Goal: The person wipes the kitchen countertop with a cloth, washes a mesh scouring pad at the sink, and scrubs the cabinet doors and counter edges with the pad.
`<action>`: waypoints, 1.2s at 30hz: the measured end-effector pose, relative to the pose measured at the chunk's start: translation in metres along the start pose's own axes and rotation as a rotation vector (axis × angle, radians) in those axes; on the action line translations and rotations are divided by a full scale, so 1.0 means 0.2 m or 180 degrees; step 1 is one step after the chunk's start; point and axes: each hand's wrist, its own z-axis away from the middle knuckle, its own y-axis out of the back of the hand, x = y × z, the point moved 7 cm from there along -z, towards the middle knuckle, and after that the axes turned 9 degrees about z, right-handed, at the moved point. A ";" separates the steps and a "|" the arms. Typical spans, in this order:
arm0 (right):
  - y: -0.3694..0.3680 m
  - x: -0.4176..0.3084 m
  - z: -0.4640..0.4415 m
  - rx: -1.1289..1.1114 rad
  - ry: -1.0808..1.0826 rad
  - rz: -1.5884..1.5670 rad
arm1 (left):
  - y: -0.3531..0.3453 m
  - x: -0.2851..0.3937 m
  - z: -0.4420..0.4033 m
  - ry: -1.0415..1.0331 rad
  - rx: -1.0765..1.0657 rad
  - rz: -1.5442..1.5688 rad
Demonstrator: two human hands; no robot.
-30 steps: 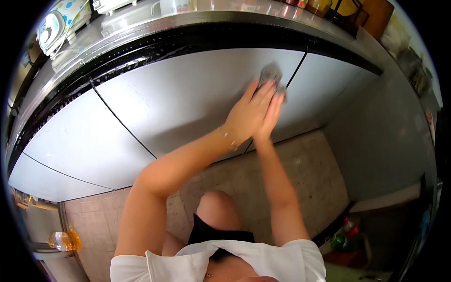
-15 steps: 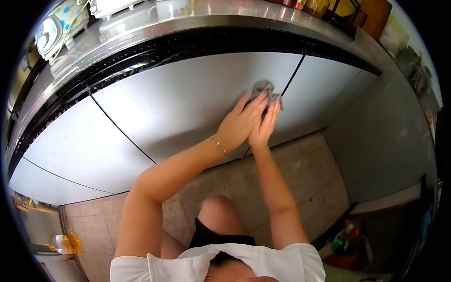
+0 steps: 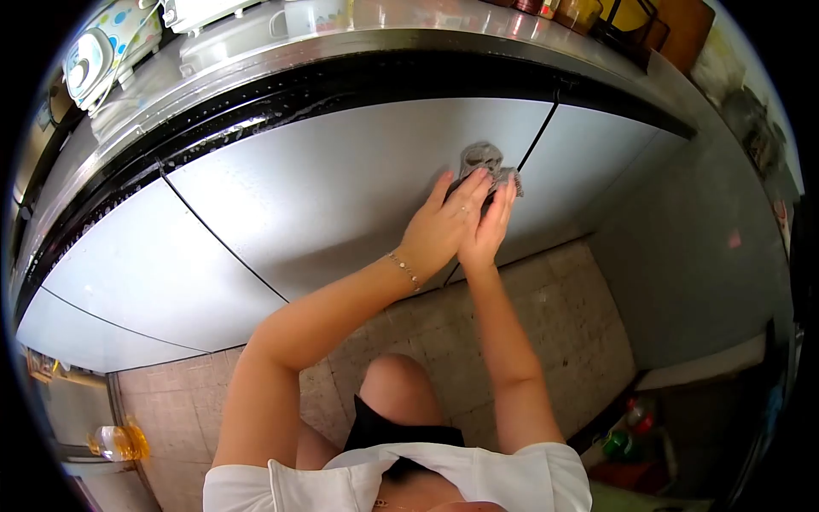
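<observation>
My left hand (image 3: 444, 220) has its fingers extended and presses a crumpled grey cloth (image 3: 484, 159) to a pale cabinet door (image 3: 350, 171). Close beside it, my right hand (image 3: 488, 229) holds the same cloth, with fingers pointing up along its right side. Parts of the cloth stick out above and to the right of the fingertips, near the dark gap between two doors. The palms and the rest of the cloth are hidden under the hands.
Above the doors runs a wet black edge strip (image 3: 281, 98) under a metal countertop (image 3: 409, 38). A polka-dot appliance (image 3: 111, 55) and a mug (image 3: 311, 17) stand up there. A bottle of yellow liquid (image 3: 119, 442) is on the tiled floor at left; bottles lie at lower right.
Both hands and the cloth have shifted slightly to the right over the door. The cloth's folds look a little more spread out.
</observation>
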 end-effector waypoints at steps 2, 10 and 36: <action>0.00 0.02 -0.02 -0.0026 -0.0075 0.0087 | 0.02 0.01 -0.05 0.0034 0.0003 0.0040; 0.02 -0.02 -0.22 -0.0018 0.0393 0.0137 | 0.06 -0.05 -0.13 0.0147 0.0128 -0.0291; -0.25 -0.01 0.83 -0.1774 0.0157 0.0211 | -0.40 0.08 0.91 -0.0053 -0.1409 -0.0574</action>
